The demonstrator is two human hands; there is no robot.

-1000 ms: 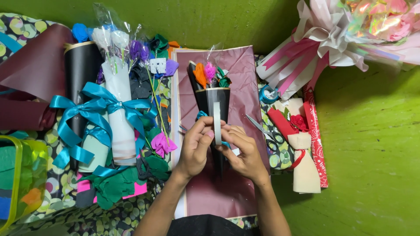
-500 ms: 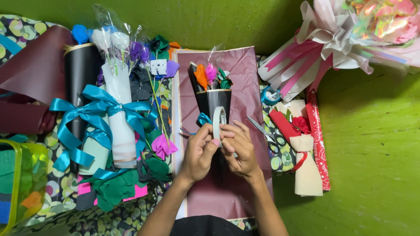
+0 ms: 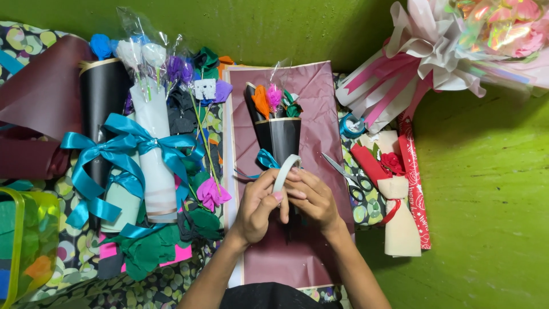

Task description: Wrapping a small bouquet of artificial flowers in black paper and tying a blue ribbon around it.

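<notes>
Both hands meet over a maroon wrapping sheet (image 3: 311, 97) in the middle. My left hand (image 3: 258, 206) and my right hand (image 3: 311, 197) together hold a roll of white tape (image 3: 284, 170) on edge between the fingertips. Just beyond the roll lies a small black paper cone bouquet (image 3: 280, 134) with orange, pink and green paper flowers and a teal ribbon (image 3: 265, 159) at its narrow end. The cone's lower tip is hidden behind my hands.
Scissors (image 3: 346, 174) lie right of my hands. A black cone and white wrapped flowers with a big teal bow (image 3: 123, 151) lie at left. A red rose bundle (image 3: 394, 200) and a pink-white bouquet (image 3: 434, 57) are at right, on a green floor (image 3: 492, 200).
The hands have drawn closer together and the white tape roll has been raised upright between the fingertips. The cone bouquet has stayed in place.
</notes>
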